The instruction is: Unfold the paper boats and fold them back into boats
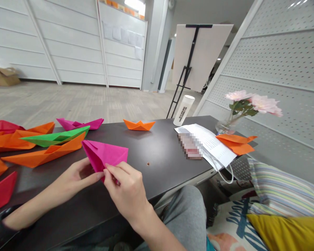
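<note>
First, the head view: the folded magenta paper (106,153) is held above the desk (157,174), between both hands. The fingers of the right hand (127,193) are clamped on its lower edge. The fingers of the left hand (75,176) lie together beneath the opposite side; whether they grip cannot be determined. A long orange paper boat (42,154) lies just beside the paper's left corner, with a green paper boat (54,137) behind it. Caution: excessive pinch pressure may crease or tear the paper at the right hand's contact. A weak left-side hold may let the paper pivot or slip. Contact with the orange boat could crush or displace it.
</note>
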A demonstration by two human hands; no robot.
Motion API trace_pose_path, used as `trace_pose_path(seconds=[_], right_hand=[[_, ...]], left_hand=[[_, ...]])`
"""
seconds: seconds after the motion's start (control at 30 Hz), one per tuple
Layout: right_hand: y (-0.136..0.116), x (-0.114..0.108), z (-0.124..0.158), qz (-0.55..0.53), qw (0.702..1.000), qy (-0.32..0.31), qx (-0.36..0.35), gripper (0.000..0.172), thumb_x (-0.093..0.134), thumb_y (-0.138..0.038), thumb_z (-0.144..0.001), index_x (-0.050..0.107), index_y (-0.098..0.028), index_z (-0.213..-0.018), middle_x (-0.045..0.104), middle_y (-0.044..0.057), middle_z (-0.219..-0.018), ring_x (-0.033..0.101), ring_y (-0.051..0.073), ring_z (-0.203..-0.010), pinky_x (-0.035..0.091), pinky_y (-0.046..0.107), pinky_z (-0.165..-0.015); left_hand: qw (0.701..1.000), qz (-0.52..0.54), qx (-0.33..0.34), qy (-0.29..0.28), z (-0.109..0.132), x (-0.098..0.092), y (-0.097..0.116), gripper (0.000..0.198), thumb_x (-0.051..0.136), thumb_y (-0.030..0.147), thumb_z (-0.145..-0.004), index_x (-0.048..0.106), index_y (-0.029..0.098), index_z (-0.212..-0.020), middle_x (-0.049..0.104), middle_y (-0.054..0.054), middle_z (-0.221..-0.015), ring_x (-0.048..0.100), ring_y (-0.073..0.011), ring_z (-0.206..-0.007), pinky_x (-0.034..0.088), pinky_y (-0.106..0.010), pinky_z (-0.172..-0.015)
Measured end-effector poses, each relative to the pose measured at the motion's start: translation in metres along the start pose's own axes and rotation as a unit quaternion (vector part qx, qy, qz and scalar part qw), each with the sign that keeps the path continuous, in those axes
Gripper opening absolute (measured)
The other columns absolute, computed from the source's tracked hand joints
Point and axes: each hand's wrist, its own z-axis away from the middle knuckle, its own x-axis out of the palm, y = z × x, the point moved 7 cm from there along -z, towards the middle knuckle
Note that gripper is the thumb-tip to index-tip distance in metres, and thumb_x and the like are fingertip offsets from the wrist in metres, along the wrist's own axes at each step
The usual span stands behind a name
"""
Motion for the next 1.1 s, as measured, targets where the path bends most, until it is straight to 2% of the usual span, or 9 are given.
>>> trace_pose_path(seconds=[0.17, 0.27, 0.37, 0.5, 0.6, 0.7, 0.83, 1.03, 1.1], right_hand=[[0.020, -0.024, -0.004, 0.007, 0.991, 0.099, 0.089, 0.022, 0.054, -0.016, -0.089, 0.071, -0.018, -0.075, 0.059, -0.001, -0.063, 0.055, 0.010, -0.054, 0.045, 0.021, -0.055], [0.035, -0.031, -0.006, 0.032, 0.985, 0.092, 0.140, 0.023, 0.053, -0.017, -0.089, 0.070, -0.019, -0.074, 0.060, -0.001, -0.066, 0.056, 0.010, -0.056, 0.045, 0.023, -0.058], [0.044, -0.024, -0.008, 0.033, 0.986, 0.031, 0.161, 0.015, 0.055, -0.022, -0.088, 0.069, -0.019, -0.091, 0.064, 0.001, -0.078, 0.058, 0.013, -0.062, 0.049, 0.026, -0.064], [0.046, -0.007, -0.006, 0.016, 0.987, -0.044, 0.156, 0.034, 0.058, -0.019, -0.082, 0.061, -0.018, -0.116, 0.064, 0.002, -0.090, 0.061, 0.015, -0.071, 0.051, 0.029, -0.069], [0.051, -0.007, -0.006, 0.024, 0.984, -0.025, 0.175, 0.029, 0.050, -0.012, -0.082, 0.064, -0.018, -0.107, 0.065, 0.003, -0.089, 0.061, 0.016, -0.073, 0.050, 0.030, -0.071], [0.056, -0.010, -0.005, 0.021, 0.978, -0.005, 0.206, 0.023, 0.052, -0.018, -0.085, 0.063, -0.017, -0.106, 0.065, 0.004, -0.087, 0.061, 0.017, -0.070, 0.050, 0.030, -0.068], [0.052, -0.001, -0.002, -0.044, 0.975, -0.065, 0.207, 0.035, 0.059, -0.022, -0.085, 0.057, -0.020, -0.119, 0.068, 0.002, -0.090, 0.064, 0.016, -0.071, 0.050, 0.027, -0.064], [0.060, -0.005, -0.005, -0.024, 0.976, -0.065, 0.205, 0.022, 0.045, -0.014, -0.090, 0.064, -0.021, -0.098, 0.071, 0.001, -0.084, 0.067, 0.016, -0.073, 0.047, 0.026, -0.065], [0.065, -0.006, -0.006, -0.016, 0.975, -0.062, 0.214, 0.021, 0.046, -0.014, -0.088, 0.064, -0.021, -0.095, 0.070, 0.000, -0.081, 0.066, 0.016, -0.070, 0.047, 0.026, -0.064]], left_hand=[[0.995, -0.029, 0.048, 0.080, 0.001, -0.013, 0.009, 0.019, 0.068, 0.035, -0.079, 0.056, 0.021, -0.084, 0.061, 0.001, -0.078, 0.060, -0.0173, -0.073, 0.052, -0.025, -0.065], [0.984, -0.070, 0.091, 0.140, 0.006, -0.022, 0.012, 0.026, 0.064, 0.033, -0.082, 0.044, 0.021, -0.071, 0.047, 0.005, -0.068, 0.046, -0.0110, -0.059, 0.041, -0.019, -0.053], [0.978, -0.116, 0.113, 0.131, 0.008, -0.019, 0.013, 0.028, 0.060, 0.031, -0.084, 0.039, 0.022, -0.068, 0.042, 0.006, -0.067, 0.043, -0.0103, -0.058, 0.038, -0.019, -0.053], [0.971, -0.157, 0.132, 0.120, 0.008, -0.014, 0.017, 0.023, 0.057, 0.027, -0.086, 0.040, 0.022, -0.071, 0.043, 0.005, -0.069, 0.044, -0.0106, -0.059, 0.039, -0.021, -0.055], [0.966, -0.163, 0.142, 0.142, 0.008, -0.017, 0.021, 0.022, 0.056, 0.025, -0.087, 0.039, 0.022, -0.073, 0.045, 0.005, -0.072, 0.046, -0.0103, -0.061, 0.040, -0.020, -0.057], [0.971, -0.132, 0.140, 0.145, 0.009, -0.018, 0.021, 0.021, 0.058, 0.027, -0.087, 0.040, 0.022, -0.076, 0.046, 0.005, -0.073, 0.048, -0.0099, -0.060, 0.040, -0.019, -0.056], [0.979, -0.102, 0.130, 0.122, 0.008, -0.016, 0.018, 0.019, 0.061, 0.029, -0.086, 0.043, 0.022, -0.081, 0.049, 0.005, -0.075, 0.052, -0.0105, -0.063, 0.044, -0.019, -0.057], [0.968, -0.144, 0.101, 0.177, 0.003, -0.024, 0.014, 0.018, 0.060, 0.027, -0.083, 0.043, 0.021, -0.079, 0.048, 0.005, -0.075, 0.055, -0.0118, -0.066, 0.046, -0.021, -0.062], [0.972, -0.156, 0.096, 0.148, -0.001, -0.019, 0.012, 0.017, 0.061, 0.028, -0.082, 0.045, 0.021, -0.083, 0.052, 0.003, -0.078, 0.058, -0.0139, -0.070, 0.049, -0.024, -0.066]])
